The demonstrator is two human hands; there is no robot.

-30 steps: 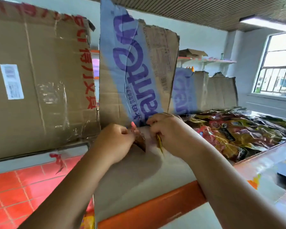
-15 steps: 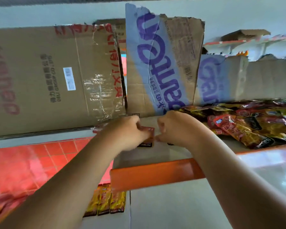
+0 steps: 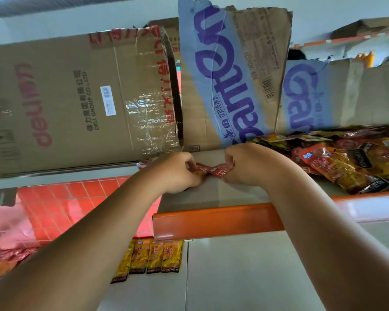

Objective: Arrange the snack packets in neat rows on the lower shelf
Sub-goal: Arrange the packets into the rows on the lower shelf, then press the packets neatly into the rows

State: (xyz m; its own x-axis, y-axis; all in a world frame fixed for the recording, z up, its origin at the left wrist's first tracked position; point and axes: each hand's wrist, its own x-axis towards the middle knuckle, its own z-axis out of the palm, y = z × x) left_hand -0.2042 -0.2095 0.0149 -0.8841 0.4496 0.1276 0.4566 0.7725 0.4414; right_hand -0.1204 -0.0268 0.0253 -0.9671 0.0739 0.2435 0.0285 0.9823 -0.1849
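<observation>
Both hands meet over the upper shelf (image 3: 211, 216) with its orange front edge. My left hand (image 3: 177, 173) and my right hand (image 3: 243, 167) each pinch red snack packets (image 3: 213, 170) between them, just above the shelf board. A loose heap of red and yellow packets (image 3: 346, 162) lies on the same shelf to the right. On the lower shelf (image 3: 245, 277), a short row of yellow packets (image 3: 153, 257) lies side by side under the orange edge.
Large cardboard boxes (image 3: 76, 104) and torn cardboard sheets (image 3: 229, 75) stand upright behind the shelf. Red floor tiles (image 3: 65, 203) show at the left, with a pink bag (image 3: 5, 227) and more packets near the left edge.
The view has tilted down, bringing the lower shelf and its yellow row into sight. My hands stay together at the same spot, and red packets now show between the fingers.
</observation>
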